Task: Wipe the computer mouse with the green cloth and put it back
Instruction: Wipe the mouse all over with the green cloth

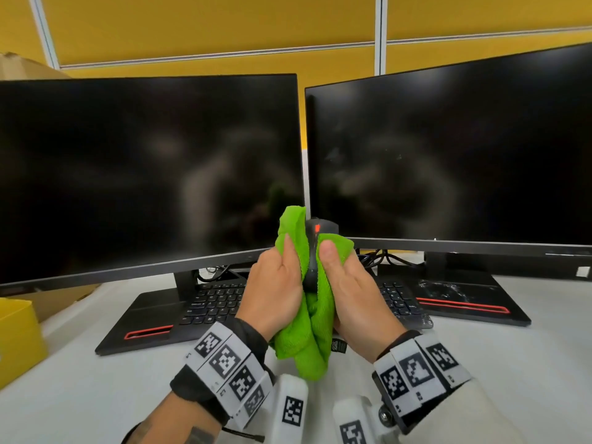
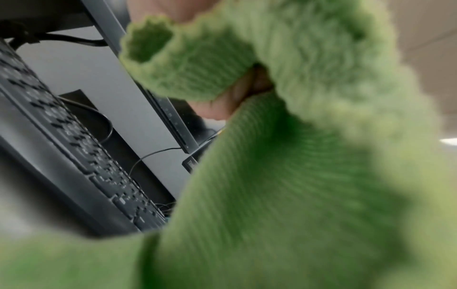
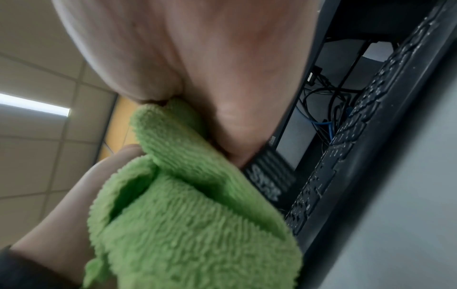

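Observation:
A black computer mouse [image 1: 315,248] with a red scroll wheel is held upright in the air in front of the monitors, wrapped in the green cloth [image 1: 306,334]. My left hand [image 1: 275,286] grips the cloth against the mouse's left side, thumb up on the fabric. My right hand [image 1: 347,290] grips the mouse and cloth from the right, thumb pressed on the mouse's top. Only the mouse's upper strip shows. The left wrist view is filled by the blurred green cloth [image 2: 309,166]. In the right wrist view the green cloth [image 3: 188,211] hangs under my right palm.
Two dark monitors [image 1: 144,174] [image 1: 455,155] stand close behind my hands on a white desk [image 1: 96,395]. A black keyboard [image 1: 217,302] lies under them with cables behind. A yellow box [image 1: 16,334] sits at the left edge, cardboard behind it.

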